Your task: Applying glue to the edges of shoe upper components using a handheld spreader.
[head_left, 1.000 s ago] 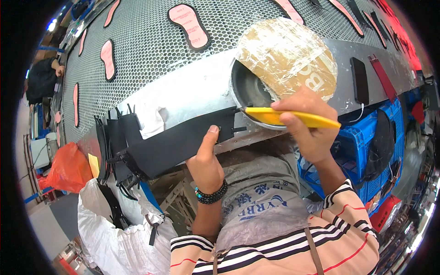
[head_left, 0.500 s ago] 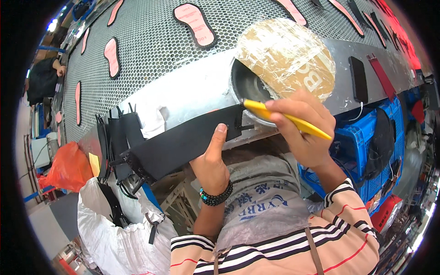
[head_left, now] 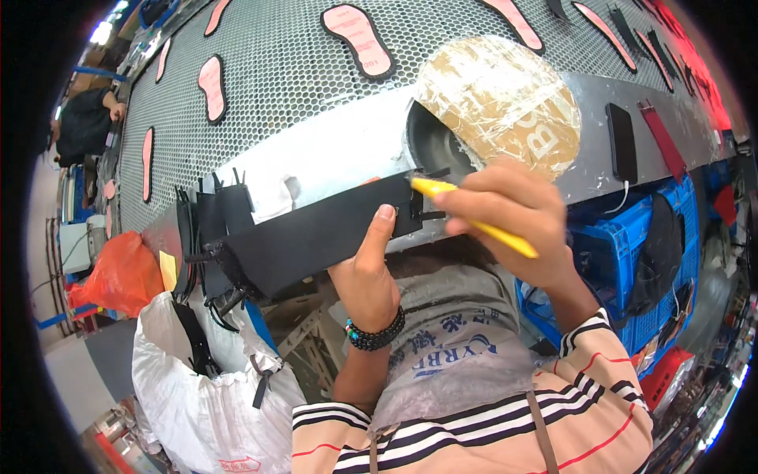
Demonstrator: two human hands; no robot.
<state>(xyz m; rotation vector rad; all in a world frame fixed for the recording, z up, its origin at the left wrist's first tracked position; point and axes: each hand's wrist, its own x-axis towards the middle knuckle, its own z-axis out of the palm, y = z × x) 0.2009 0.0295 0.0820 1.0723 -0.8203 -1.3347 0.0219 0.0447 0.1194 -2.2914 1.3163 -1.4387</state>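
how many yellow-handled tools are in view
1: the yellow-handled tool in the right hand, its tip near the right end of the black strip. Others may be hidden.

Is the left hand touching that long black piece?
Touching. The head view shows the left hand with its thumb lying on the black piece.
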